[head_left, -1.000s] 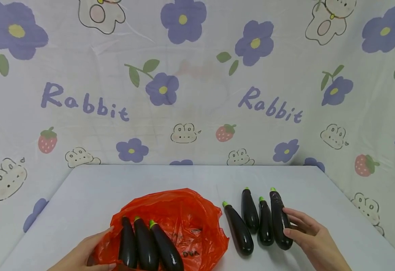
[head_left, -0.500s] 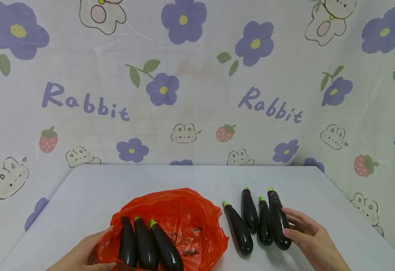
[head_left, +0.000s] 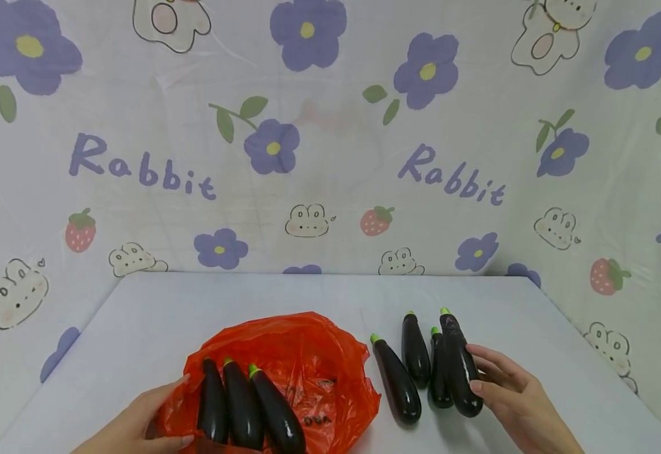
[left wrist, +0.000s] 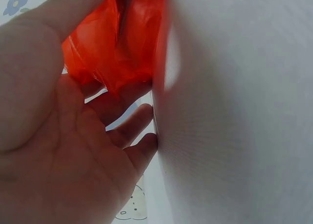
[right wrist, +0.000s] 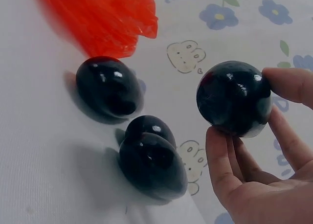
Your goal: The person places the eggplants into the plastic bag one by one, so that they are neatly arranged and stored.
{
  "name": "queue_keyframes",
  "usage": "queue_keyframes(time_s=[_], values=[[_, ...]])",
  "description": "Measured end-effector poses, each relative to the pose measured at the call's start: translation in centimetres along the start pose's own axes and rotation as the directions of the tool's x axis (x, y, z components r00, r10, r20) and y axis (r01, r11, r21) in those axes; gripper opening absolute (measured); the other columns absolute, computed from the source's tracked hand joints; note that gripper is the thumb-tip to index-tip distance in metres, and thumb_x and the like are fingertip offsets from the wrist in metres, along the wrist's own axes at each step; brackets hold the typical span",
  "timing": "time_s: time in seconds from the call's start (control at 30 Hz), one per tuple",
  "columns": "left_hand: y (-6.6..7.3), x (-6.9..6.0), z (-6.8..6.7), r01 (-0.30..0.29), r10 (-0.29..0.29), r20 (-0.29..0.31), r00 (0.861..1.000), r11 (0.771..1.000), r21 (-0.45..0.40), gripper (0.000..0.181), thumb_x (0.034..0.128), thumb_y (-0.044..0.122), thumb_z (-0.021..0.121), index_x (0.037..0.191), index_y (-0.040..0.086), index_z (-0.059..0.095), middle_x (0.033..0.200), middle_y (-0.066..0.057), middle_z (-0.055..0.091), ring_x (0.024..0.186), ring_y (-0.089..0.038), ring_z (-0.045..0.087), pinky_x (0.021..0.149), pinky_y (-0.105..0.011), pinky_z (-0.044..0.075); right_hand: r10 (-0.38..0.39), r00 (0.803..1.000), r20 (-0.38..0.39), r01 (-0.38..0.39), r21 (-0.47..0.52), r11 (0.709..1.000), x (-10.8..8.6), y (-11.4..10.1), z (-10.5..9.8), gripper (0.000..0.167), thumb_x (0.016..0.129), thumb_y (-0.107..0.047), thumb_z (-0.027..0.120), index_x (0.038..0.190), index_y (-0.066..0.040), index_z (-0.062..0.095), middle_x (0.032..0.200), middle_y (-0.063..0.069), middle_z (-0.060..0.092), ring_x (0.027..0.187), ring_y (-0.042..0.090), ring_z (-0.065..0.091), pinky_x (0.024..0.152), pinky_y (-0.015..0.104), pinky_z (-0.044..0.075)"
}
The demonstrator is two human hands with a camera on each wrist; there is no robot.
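Right hand [head_left: 520,394]: half-curled fingers grip eggplant [head_left: 457,360] toward table's [head_left: 568,353] right edge; probably firm, slick, bruisable, best held mid-body. Left hand [head_left: 140,417]: half-curled, pinches bag [head_left: 319,334].

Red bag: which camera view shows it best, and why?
Head view: the red bag shows its open mouth and three eggplants inside. Left wrist view shows only part of it, at the left hand; right wrist view, only a cropped part at the top.

the right hand [head_left: 516,392] has carried the gripped eggplant [head_left: 459,360] leftward, now partly hiding the neighbouring eggplant [head_left: 438,377].
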State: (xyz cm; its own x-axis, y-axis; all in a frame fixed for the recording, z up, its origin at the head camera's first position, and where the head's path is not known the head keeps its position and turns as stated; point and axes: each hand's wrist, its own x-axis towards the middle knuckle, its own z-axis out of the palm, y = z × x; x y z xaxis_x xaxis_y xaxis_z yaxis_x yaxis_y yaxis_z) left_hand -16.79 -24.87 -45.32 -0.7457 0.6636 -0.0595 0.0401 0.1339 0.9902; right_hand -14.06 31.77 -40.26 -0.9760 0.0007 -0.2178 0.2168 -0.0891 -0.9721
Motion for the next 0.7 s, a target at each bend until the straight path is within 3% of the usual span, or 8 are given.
queue_keyframes(time_s=[0.33, 0.57, 0.7], values=[[0.3, 0.0, 0.1, 0.02, -0.018, -0.025, 1.0, 0.998, 0.052, 0.065, 0.0949, 0.009, 0.064, 0.152, 0.016, 0.035, 0.136, -0.014, 0.053, 0.116, -0.03, 0.059, 0.089, -0.038, 0.053, -0.028, 0.996, 0.08, 0.025, 0.038, 0.999, -0.3, 0.2, 0.0, 0.049, 0.098, -0.005, 0.058, 0.143, -0.021, 0.052, 0.139, 0.007, 0.045, 0.121, 0.018, 0.049, 0.096, 0.029, 0.046], [0.3, -0.3, -0.1, 0.029, -0.028, -0.021, 0.999, 0.999, 0.034, 0.064, 0.0955, 0.008, 0.064, 0.152, 0.016, 0.034, 0.137, -0.015, 0.051, 0.116, -0.031, 0.058, 0.09, -0.038, 0.052, 0.012, 0.995, 0.095, -0.017, 0.051, 0.999, 0.0, 0.4, 0.6, 0.045, 0.098, -0.005, 0.056, 0.139, -0.024, 0.056, 0.141, 0.009, 0.043, 0.123, 0.022, 0.045, 0.097, 0.031, 0.046], [0.1, -0.4, -0.3, 0.03, -0.029, -0.023, 0.999, 0.999, 0.035, 0.065, 0.0956, 0.008, 0.063, 0.153, 0.014, 0.033, 0.137, -0.016, 0.052, 0.115, -0.031, 0.059, 0.089, -0.038, 0.052, 0.021, 0.99, 0.142, -0.03, 0.059, 0.998, 0.2, 0.4, 1.2, 0.045, 0.099, -0.007, 0.055, 0.141, -0.023, 0.054, 0.145, 0.012, 0.038, 0.126, 0.025, 0.042, 0.099, 0.033, 0.044]])
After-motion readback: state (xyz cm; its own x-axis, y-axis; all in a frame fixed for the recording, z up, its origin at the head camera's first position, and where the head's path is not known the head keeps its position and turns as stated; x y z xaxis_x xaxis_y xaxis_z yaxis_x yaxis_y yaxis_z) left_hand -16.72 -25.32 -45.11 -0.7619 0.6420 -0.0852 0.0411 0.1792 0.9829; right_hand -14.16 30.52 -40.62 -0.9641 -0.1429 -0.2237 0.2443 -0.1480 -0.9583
